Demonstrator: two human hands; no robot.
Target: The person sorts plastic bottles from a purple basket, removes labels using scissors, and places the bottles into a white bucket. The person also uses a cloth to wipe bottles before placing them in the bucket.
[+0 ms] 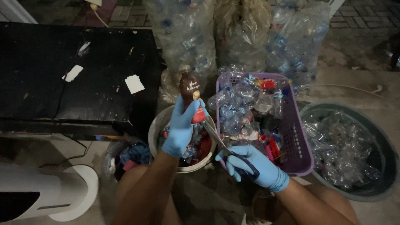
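- The left hand [180, 127], in a blue glove, is gripping a small brown plastic bottle [189, 89] around its lower body, holding it upright above the round metal bucket [160, 125].
- The right hand [250, 164], also gloved, is closing around the handles of long metal scissors [216, 135].
- The blades are slanting up-left toward the bottle's red label [200, 114], tips just beside it.
- A purple plastic basket [300, 137] of crushed bottles is sitting to the right.
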